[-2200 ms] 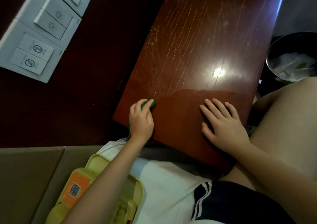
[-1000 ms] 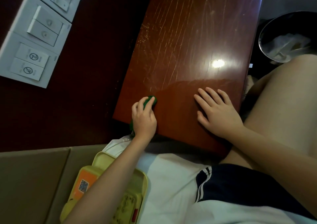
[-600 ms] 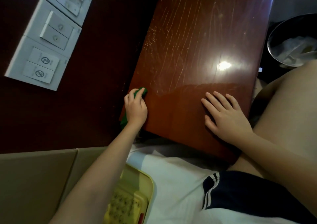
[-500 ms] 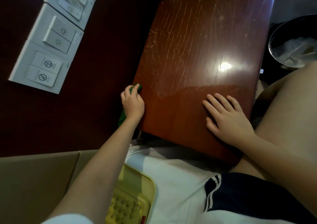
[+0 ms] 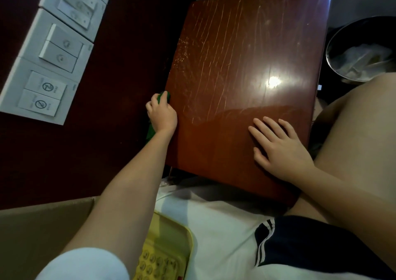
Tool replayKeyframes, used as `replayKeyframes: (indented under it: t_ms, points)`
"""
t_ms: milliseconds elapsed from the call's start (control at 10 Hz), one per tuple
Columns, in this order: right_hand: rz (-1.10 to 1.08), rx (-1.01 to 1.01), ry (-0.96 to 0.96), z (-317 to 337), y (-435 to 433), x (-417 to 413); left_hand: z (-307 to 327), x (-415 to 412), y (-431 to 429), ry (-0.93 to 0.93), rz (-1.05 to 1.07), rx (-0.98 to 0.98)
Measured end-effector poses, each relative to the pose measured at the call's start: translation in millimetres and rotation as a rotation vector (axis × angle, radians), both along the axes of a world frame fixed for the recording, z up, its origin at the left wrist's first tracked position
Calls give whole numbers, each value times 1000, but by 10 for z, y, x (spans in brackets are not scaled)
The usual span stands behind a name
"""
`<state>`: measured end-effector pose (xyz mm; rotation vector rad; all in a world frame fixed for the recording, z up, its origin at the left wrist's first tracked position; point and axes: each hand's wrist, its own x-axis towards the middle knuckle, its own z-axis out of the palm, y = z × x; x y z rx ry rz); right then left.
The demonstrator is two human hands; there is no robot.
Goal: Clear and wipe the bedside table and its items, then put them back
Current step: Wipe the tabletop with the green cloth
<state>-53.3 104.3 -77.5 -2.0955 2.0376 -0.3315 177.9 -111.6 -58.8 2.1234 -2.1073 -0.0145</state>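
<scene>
Two bare hands are at the glossy reddish-brown wooden bedside table (image 5: pixel 246 54). The left hand (image 5: pixel 161 114) curls its fingers around a crumpled green cloth (image 5: pixel 165 95) and holds it against the table's left edge, about midway along; part of the cloth hangs below the wrist. The right hand (image 5: pixel 280 149) lies flat near the table's near right corner, fingers straight and spread, grasping nothing. Pale streaks cross the far half of the top. Beyond the right edge stands a round metal bin (image 5: pixel 360 50).
</scene>
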Motion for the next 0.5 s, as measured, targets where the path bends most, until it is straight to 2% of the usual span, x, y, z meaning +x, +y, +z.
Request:
replayKeyframes:
  t_ms: [300,500]
  points:
    - [0,6,-12,6,2,2,11,-8,294,25,-104,-15]
    - [-1,8,-7,10,3,-2,-7,-71,779,59,-203,-20]
